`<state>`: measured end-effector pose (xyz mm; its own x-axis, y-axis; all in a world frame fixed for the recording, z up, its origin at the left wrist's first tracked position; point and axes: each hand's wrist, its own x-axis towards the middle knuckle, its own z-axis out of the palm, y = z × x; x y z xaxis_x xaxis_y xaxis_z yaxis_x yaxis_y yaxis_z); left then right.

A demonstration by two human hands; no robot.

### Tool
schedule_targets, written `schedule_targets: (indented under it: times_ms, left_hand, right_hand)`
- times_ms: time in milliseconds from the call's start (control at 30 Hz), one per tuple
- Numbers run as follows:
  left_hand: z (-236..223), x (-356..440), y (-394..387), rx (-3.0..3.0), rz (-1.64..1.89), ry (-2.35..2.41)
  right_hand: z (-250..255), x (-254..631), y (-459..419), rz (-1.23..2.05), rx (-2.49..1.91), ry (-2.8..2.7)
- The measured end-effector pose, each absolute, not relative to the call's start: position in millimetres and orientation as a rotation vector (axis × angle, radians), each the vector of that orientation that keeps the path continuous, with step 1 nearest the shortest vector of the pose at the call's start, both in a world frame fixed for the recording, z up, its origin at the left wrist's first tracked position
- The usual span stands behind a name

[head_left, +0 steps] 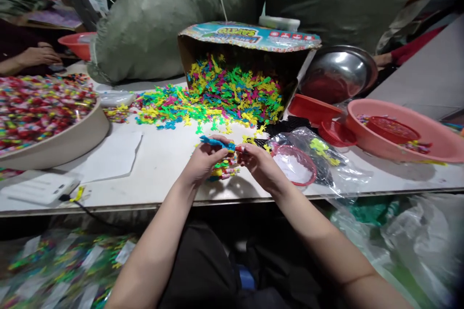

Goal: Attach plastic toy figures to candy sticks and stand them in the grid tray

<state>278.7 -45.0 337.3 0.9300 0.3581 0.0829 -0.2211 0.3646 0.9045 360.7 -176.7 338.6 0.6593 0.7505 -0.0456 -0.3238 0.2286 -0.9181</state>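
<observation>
My left hand point(203, 161) pinches a small blue plastic toy figure point(216, 142) above the white table point(163, 159). My right hand point(259, 164) meets it from the right, its fingertips closed on the same toy's red end. Under both hands lies a little bundle of mixed coloured pieces point(224, 169). Just beyond them a heap of yellow, green, pink and blue plastic figures point(217, 96) spills from a tipped cardboard box point(250, 41).
A beige basin of wrapped candies point(47, 120) stands at left. At right are a pink basin point(406, 133), red baskets point(315, 108), a steel bowl point(337, 75) and a clear bag point(311, 154). Another person's hand point(34, 55) rests far left. A grey sack point(163, 14) stands behind.
</observation>
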Motion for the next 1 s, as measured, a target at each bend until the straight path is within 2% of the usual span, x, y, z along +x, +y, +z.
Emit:
schedule_targets:
  times_ms: [167,333,400,633,800,1000]
  left_hand:
    - [347.4,272.1,-16.1,1.102,0.504,0.196]
    - [348.1,265.8,8.8,0.794,1.102,0.56]
    - [347.7,262.4,14.4,0.707,1.202,0.662]
    - [345.7,261.1,13.0,0.705,1.193,0.669]
    - [346.5,261.9,11.9,0.714,1.191,0.658]
    - [352.5,259.1,-16.4,0.932,1.393,0.57]
  right_hand:
    - [346.0,382.2,-150.2,0.789,-1.261,-0.585]
    - [334.7,404.7,-140.0,0.763,-1.444,-0.71]
    - [328.6,406.2,-139.7,0.708,-1.561,-0.824]
    - [302.6,402.8,-132.8,0.293,-1.876,-1.075]
    - [297.8,409.0,-125.8,0.329,-1.979,-1.182]
    - [330.9,421.1,-61.5,0.27,-1.853,-1.226]
